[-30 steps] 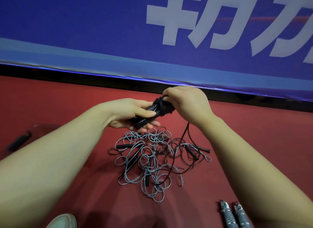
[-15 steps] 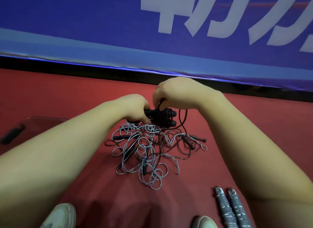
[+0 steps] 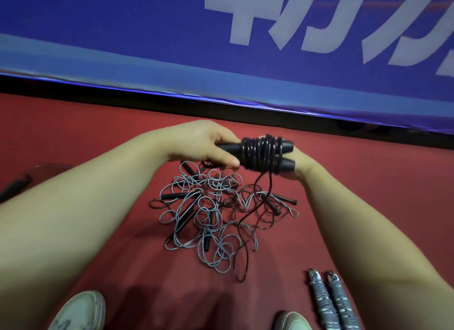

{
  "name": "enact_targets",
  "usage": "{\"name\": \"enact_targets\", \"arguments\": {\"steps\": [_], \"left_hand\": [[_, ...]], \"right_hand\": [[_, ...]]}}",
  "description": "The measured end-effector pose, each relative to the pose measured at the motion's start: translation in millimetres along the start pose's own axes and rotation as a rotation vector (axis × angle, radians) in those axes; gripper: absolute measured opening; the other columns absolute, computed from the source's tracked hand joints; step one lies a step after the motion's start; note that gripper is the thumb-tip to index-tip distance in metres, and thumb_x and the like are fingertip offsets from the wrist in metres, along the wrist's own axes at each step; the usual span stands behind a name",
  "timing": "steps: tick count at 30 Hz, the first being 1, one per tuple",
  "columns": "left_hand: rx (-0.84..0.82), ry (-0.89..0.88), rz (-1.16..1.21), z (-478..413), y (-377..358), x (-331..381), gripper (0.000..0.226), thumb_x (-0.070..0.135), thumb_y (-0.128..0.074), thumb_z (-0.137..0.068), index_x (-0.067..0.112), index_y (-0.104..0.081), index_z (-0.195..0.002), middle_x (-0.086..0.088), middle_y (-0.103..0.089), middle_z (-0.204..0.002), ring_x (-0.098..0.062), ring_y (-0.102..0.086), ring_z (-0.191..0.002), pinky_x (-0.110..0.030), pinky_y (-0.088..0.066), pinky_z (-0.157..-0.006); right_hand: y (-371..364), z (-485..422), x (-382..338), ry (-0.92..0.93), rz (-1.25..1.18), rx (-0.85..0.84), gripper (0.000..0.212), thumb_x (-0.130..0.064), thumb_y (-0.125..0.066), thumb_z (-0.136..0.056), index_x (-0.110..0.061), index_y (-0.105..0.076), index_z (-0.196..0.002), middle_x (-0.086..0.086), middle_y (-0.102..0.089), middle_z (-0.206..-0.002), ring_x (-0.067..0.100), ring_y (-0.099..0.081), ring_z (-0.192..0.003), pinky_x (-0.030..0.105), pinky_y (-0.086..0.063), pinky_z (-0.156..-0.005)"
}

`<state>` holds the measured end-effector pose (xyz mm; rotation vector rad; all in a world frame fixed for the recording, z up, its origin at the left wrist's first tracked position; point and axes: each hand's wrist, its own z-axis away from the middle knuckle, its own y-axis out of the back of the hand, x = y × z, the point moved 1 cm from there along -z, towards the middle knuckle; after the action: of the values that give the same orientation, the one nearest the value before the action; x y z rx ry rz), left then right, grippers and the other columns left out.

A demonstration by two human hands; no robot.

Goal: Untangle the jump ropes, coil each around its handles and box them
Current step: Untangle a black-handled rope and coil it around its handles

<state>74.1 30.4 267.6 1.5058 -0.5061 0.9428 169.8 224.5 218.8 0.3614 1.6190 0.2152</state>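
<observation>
You are gripping the crosswise handles (image 3: 287,146) in your left hand (image 3: 206,145) — rope tail (image 3: 270,189) hanging below, nearer your right hand (image 3: 301,165), its grip hidden.

The red floor (image 3: 368,182) carries a tangled rope pile (image 3: 216,214) and a coiled grey rope (image 3: 331,302).

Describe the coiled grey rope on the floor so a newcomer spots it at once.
On the red floor, look at the bottom right, beside the right shoe. There lies the grey bundle, wound tight around two handles. The pile is loose, and the black bundle is held up, off the floor.
</observation>
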Motion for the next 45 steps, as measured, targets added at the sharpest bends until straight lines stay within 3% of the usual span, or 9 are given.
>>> {"name": "enact_targets", "arguments": {"steps": [4,7,14,22,26,32,37,41,45], "left_hand": [[0.144,-0.022,0.329,-5.7,3.9,3.4,0.01,0.006,-0.056,-0.091,0.013,-0.063,-0.087,0.006,-0.07,-0.072,-0.002,-0.058,-0.057,-0.013,-0.044,-0.052],[0.26,0.045,0.585,-8.8,6.7,0.3,0.012,0.009,-0.05,-0.095,0.009,-0.06,-0.088,0.004,-0.071,-0.073,-0.004,-0.057,-0.058,-0.016,-0.046,-0.053],[0.359,0.09,0.944,-4.6,21.2,-9.3,0.02,0.002,-0.043,-0.095,0.01,-0.061,-0.096,0.0,-0.074,-0.083,-0.007,-0.064,-0.062,-0.02,-0.052,-0.055],[0.691,0.352,0.661,-5.7,22.6,-48.7,0.011,0.006,-0.054,-0.094,0.015,-0.059,-0.088,0.003,-0.069,-0.079,-0.004,-0.061,-0.057,-0.017,-0.046,-0.05],[0.767,0.357,0.66,-8.9,24.0,-55.3,0.015,0.005,-0.054,-0.093,0.016,-0.06,-0.084,0.001,-0.068,-0.076,-0.006,-0.059,-0.057,-0.015,-0.044,-0.045],[0.834,0.305,0.433,-13.4,24.0,-54.7,0.01,0.005,-0.056,-0.091,0.009,-0.062,-0.099,-0.001,-0.068,-0.078,-0.016,-0.061,-0.066,-0.028,-0.05,-0.066],[0.644,0.39,-0.169,-12.1,15.7,-49.1,0.012,0.019,-0.066,-0.086,0.015,-0.06,-0.096,-0.008,-0.067,-0.088,-0.027,-0.063,-0.082,-0.032,-0.047,-0.073],[0.427,0.307,-0.43,-13.8,-1.0,-38.9,0.022,0.022,-0.067,-0.085,0.018,-0.062,-0.106,-0.005,-0.066,-0.101,-0.024,-0.058,-0.091,-0.028,-0.039,-0.072],[0.231,0.19,-0.611,-17.9,-16.3,-28.7,0.027,0.022,-0.066,-0.086,0.015,-0.061,-0.112,-0.006,-0.065,-0.103,-0.026,-0.057,-0.099,-0.027,-0.037,-0.071]], "right_hand": [[-14.1,-9.8,18.8,-0.002,-0.298,0.086,0.01,-0.007,-0.054,-0.087,-0.016,-0.056,-0.081,-0.011,-0.039,-0.057,0.001,-0.032,-0.048,0.014,-0.029,-0.049],[-23.3,-17.0,27.8,0.001,-0.339,0.102,0.024,-0.019,-0.041,-0.1,-0.02,-0.064,-0.102,-0.011,-0.041,-0.06,0.003,-0.028,-0.05,0.015,-0.024,-0.048],[-30.1,-24.1,37.9,-0.14,-0.402,0.16,0.02,-0.023,-0.033,-0.103,-0.016,-0.047,-0.091,-0.005,-0.041,-0.064,0.004,-0.03,-0.046,0.018,-0.025,-0.049],[-28.2,-16.8,14.3,-0.13,0.178,0.124,0.022,-0.028,-0.043,-0.1,-0.023,-0.064,-0.093,-0.01,-0.044,-0.065,0.004,-0.037,-0.054,0.016,-0.031,-0.054],[-31.4,-16.7,-6.9,0.029,0.396,0.305,0.021,-0.025,-0.045,-0.099,-0.023,-0.066,-0.097,-0.029,-0.057,-0.07,-0.021,-0.049,-0.068,-0.001,-0.033,-0.063],[-44.5,-13.9,-33.7,0.129,0.515,0.332,0.018,-0.025,-0.053,-0.094,-0.019,-0.067,-0.104,-0.02,-0.06,-0.084,-0.01,-0.054,-0.075,0.008,-0.039,-0.069],[-53.3,-13.5,-70.8,0.286,1.165,0.238,0.025,-0.027,-0.051,-0.092,-0.022,-0.062,-0.113,-0.001,-0.063,-0.107,0.024,-0.059,-0.096,0.032,-0.047,-0.07],[-48.2,-16.7,-86.3,0.278,1.378,0.143,0.025,-0.034,-0.05,-0.092,-0.023,-0.063,-0.11,-0.003,-0.057,-0.107,0.022,-0.058,-0.096,0.028,-0.036,-0.061],[-28.2,-16.0,-88.9,0.179,1.413,0.06,0.023,-0.042,-0.059,-0.087,-0.029,-0.069,-0.103,-0.006,-0.057,-0.105,0.018,-0.057,-0.096,0.029,-0.043,-0.066]]}}
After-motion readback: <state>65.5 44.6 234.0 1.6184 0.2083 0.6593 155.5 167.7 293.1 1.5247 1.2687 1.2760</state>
